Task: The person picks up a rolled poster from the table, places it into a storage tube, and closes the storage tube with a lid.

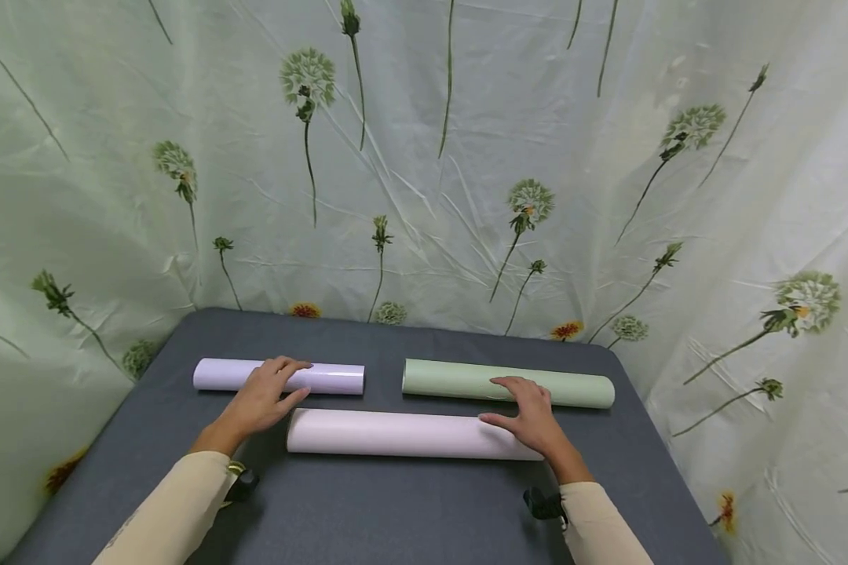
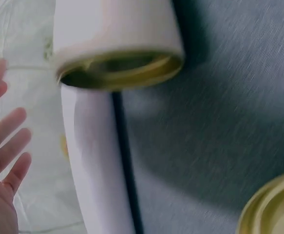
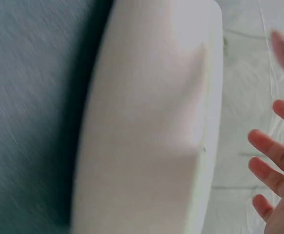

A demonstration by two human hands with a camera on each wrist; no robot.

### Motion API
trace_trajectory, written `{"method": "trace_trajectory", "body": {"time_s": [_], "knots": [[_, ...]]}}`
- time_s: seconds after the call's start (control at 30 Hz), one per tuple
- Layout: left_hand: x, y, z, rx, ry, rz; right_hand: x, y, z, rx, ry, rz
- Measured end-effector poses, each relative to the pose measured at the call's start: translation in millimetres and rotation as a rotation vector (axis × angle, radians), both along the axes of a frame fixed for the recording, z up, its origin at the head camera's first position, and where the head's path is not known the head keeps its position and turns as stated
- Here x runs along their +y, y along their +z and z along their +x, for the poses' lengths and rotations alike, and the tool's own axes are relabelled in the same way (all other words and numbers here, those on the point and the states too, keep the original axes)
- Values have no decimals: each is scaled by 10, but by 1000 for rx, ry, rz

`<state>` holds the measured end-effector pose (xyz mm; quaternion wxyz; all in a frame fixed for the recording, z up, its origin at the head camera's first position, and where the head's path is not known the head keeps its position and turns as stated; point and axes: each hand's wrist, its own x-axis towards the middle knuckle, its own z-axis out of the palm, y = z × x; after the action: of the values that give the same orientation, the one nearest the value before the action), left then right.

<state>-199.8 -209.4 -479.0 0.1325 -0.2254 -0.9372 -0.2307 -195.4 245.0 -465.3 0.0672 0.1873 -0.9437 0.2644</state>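
Observation:
Three rolls of what looks like paper or film lie on a dark grey table. The pale pink roll [image 1: 396, 434] is nearest, with its hollow left end showing in the left wrist view. Behind it lie a glossy lilac roll [image 1: 339, 379] on the left and a light green roll [image 1: 459, 379] on the right. My left hand [image 1: 261, 399] hovers over the lilac roll, near the pink roll's left end, fingers spread. Above the pink roll's right part is my right hand [image 1: 533, 424], its fingertips in front of the green roll. Both hands appear to hold nothing.
The grey-covered table [image 1: 381, 510] has rounded far corners. A pale curtain [image 1: 424, 196] printed with dandelions hangs behind it and along both sides. Dark wrist devices [image 1: 546, 504] are strapped to both wrists, and a gold-coloured band [image 1: 236, 468] circles the left one.

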Motion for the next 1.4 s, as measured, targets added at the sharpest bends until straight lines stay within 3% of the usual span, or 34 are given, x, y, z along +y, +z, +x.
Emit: {"method": "trace_trajectory", "body": {"time_s": [0.3,0.53,0.83,1.07,1.4], "knots": [[-312,60,-167,-71,71,-49,292,143,-310,-157,-37,97],[-497,31,-242,-72,114,-96,410,75,-468,-218,-125,107],[-470,-143,-318,-118,154,-85,393,-56,-656,-263,-209,151],[-481,-164,-376,-166,173,-103,314,-104,-690,-274,-224,180],[-478,-198,-469,-248,152,-150,281,-196,-697,-238,-259,262]]}}
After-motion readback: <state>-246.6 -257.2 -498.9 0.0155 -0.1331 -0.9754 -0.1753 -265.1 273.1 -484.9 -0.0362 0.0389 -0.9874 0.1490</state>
